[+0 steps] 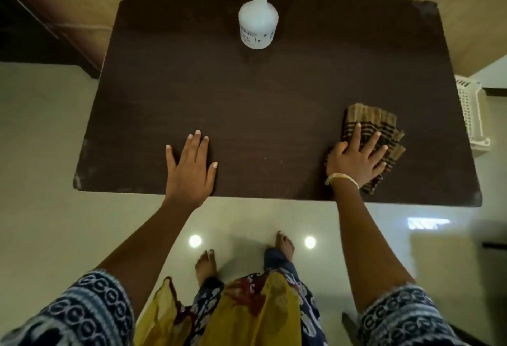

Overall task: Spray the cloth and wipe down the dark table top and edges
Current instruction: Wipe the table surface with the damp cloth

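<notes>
Your count: seven things, five kinds.
You have one dark brown rectangular table top (247, 104), one white plastic spray bottle (258, 23) with a blue collar, one brown-and-black striped cloth (384, 123), one white slotted plastic basket (473, 118), two bare hands and two bare feet.

Short sleeves (82, 310) in a navy print with white ring patterns, yellow scarf (255, 304) with red blotches hanging down front, pale bangle (343, 178) on right wrist, barefoot.

Spray bottle (258, 23) far on table (274, 93); cloth (381, 137) near right, under right hand (354, 160).
</notes>
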The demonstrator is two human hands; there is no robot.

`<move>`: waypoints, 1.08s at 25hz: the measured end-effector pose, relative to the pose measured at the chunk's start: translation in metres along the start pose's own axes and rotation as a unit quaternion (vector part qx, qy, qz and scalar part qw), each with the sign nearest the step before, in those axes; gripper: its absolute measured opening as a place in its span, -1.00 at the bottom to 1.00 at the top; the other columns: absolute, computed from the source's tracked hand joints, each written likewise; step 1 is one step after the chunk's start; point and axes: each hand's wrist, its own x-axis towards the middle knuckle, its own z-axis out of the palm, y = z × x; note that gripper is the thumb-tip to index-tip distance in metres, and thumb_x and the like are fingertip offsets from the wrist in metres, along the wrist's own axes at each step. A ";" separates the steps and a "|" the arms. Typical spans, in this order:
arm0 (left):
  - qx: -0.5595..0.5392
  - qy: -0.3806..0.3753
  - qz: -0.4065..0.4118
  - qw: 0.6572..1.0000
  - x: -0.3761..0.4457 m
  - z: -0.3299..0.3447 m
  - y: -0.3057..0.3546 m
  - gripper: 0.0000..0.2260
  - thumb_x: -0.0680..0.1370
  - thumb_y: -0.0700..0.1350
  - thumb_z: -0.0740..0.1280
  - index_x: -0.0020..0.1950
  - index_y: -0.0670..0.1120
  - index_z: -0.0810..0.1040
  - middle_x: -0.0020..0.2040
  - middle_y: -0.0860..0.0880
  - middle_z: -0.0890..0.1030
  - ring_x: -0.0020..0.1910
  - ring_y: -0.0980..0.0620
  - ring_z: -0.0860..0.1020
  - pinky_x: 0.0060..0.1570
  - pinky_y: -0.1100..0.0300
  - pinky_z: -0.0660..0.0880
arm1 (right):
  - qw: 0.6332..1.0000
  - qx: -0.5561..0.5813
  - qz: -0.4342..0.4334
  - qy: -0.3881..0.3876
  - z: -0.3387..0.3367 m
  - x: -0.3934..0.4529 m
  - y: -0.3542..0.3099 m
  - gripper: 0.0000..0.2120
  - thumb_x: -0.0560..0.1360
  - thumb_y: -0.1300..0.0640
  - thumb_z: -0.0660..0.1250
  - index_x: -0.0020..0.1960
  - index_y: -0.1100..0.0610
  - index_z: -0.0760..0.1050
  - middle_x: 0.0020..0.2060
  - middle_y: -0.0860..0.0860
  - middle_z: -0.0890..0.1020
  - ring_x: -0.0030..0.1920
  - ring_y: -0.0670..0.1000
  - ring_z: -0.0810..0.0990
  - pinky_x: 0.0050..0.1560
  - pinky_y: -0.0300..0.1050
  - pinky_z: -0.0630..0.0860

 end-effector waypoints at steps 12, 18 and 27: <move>0.044 -0.022 0.065 0.997 -0.065 0.006 -0.109 -0.41 0.64 0.10 0.05 0.61 -0.11 0.03 0.62 -0.10 0.04 0.60 -0.07 0.01 0.47 -0.31 -0.03 | 0.865 -0.104 -0.483 -0.088 0.069 -0.199 -0.126 -0.49 0.59 -0.12 0.03 0.53 -0.25 0.07 0.57 -0.02 0.10 0.56 0.17 0.03 0.50 0.24 0.06; 0.061 -0.065 0.056 0.994 -0.063 0.009 -0.097 -0.13 0.54 0.35 0.09 0.59 -0.15 -0.22 0.61 -0.16 -0.20 0.59 -0.15 -0.16 0.55 -0.06 -0.04 | 0.994 -0.047 -0.095 0.002 0.026 -0.119 -0.002 -0.45 0.57 -0.08 0.06 0.55 -0.16 0.10 0.58 0.03 0.08 0.56 0.20 0.01 0.51 0.23 0.00; 0.136 -0.119 0.085 0.980 -0.060 -0.003 -0.099 -0.07 0.53 0.22 0.25 0.57 -0.20 -0.28 0.59 -0.20 -0.26 0.58 -0.18 -0.24 0.56 -0.03 -0.11 | 0.925 -0.097 -0.352 -0.106 0.077 -0.219 -0.216 -0.41 0.59 0.00 0.10 0.58 -0.09 0.01 0.59 0.07 -0.05 0.56 0.27 -0.12 0.52 0.28 -0.06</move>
